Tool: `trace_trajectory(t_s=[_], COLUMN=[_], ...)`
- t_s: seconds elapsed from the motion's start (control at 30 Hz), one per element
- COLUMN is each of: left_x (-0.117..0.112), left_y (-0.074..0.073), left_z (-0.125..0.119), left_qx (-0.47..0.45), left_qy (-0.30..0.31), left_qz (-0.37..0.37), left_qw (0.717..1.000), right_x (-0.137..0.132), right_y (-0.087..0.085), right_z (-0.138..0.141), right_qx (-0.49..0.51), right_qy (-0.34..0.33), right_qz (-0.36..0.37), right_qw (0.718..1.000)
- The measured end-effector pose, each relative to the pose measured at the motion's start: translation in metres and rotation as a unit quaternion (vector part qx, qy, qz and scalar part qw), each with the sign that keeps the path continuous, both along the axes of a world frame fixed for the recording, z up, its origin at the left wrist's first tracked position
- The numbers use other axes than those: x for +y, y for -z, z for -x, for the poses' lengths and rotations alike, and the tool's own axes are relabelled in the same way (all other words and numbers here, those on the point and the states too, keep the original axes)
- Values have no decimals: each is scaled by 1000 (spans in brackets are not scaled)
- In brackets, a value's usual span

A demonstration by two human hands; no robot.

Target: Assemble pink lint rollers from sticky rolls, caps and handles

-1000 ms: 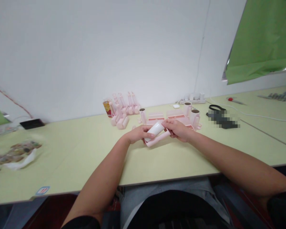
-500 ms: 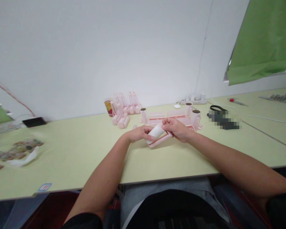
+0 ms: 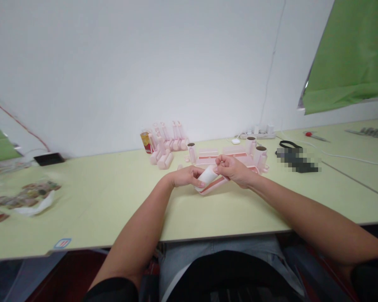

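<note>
Between my hands is a white lint roller roll (image 3: 208, 176), tilted up towards the right. My left hand (image 3: 188, 176) is closed round its lower left end, with the thumb lying along the front. At the upper right end my right hand (image 3: 233, 170) pinches the roll's edge; whether a loose paper edge is between the fingertips, I cannot tell. Just below the roll lies a long pink roller case (image 3: 214, 186) with a reddish-brown inside, partly covered by the roll and my hands. Behind are more pink cases (image 3: 234, 155) and upright rolls with brown cores (image 3: 260, 156).
Several pink lint rollers (image 3: 166, 159) stand at the back left by a yellow and red box (image 3: 147, 141). A power strip (image 3: 258, 135) sits against the wall. Black strap-like item (image 3: 291, 145) and a red-tipped tool (image 3: 308, 134) lie right; plastic bags (image 3: 34, 197) lie far left.
Both hands stay on the white roll, with only small finger movements. The whole scene sits slightly further right in view because the camera has turned a little.
</note>
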State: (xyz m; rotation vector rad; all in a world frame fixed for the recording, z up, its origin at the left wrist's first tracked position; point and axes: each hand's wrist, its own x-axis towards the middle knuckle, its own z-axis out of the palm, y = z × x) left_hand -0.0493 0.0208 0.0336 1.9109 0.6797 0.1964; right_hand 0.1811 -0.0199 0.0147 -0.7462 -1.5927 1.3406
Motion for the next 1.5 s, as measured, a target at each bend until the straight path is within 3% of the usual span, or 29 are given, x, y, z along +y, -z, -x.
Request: trace_trajectory(t_s=[0.53,0.87,1.1,1.3,1.5], left_x=[-4,-4,-7,-9,-12], left_y=[-5,-3,-4,-7,-17], left_z=[-4,-1,-3,-5,-3], left_qx=[25,44,63,78,144], left_qy=[4,-18,18,7,-15], left_qz=[-18,-114,-97,-99,-181], left_qw=[1000,992,993,992,973], right_x=[-6,7,-5,-5,5], right_y=[-7,9,2,0,9], right_z=[0,-2,1,4,0], right_qx=[-34,-59,-39,-34,-80], right_qy=[-8,49,-4,9,47], right_qz=[-7,-30,-49,-52,-65], right_qw=[999,997,998,998,994])
